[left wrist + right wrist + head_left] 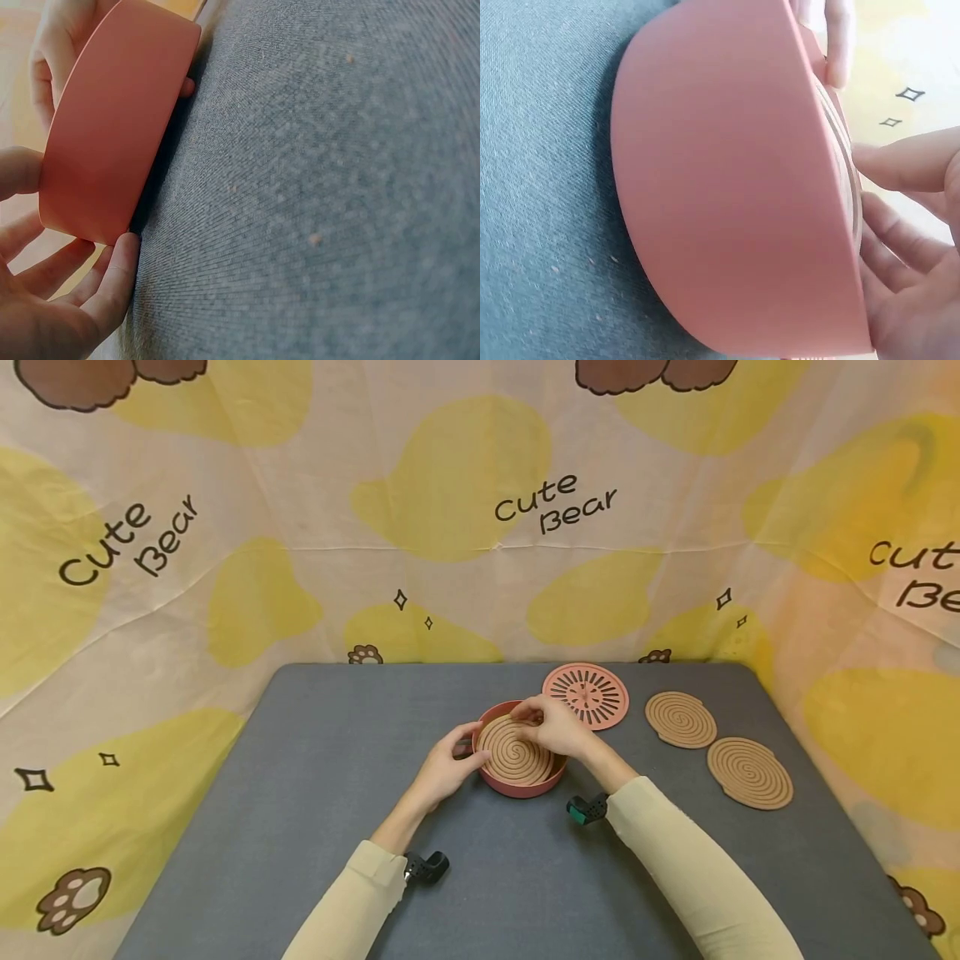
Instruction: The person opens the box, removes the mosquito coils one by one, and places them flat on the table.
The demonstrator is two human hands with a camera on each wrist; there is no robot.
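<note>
A round reddish-pink mosquito coil holder [521,789] with low walls stands on the grey table. Inside it lies a tan mosquito coil [516,752], slightly tilted. My left hand [444,768] holds the holder's left side, thumb at the rim and fingers against the outer wall [120,120]. At the far right edge of the coil, my right hand [557,728] pinches it with thumb and fingers curled; the exact contact is partly hidden. From the right wrist view, the coil's edge shows just above the rim, beside the right fingers [904,232].
Behind the holder lies a round pink slotted lid [588,693], partly covered by the right hand. Two more mosquito coils [681,720] [750,773] lie flat at the right. A printed cloth [450,485] hangs behind the grey table [337,735].
</note>
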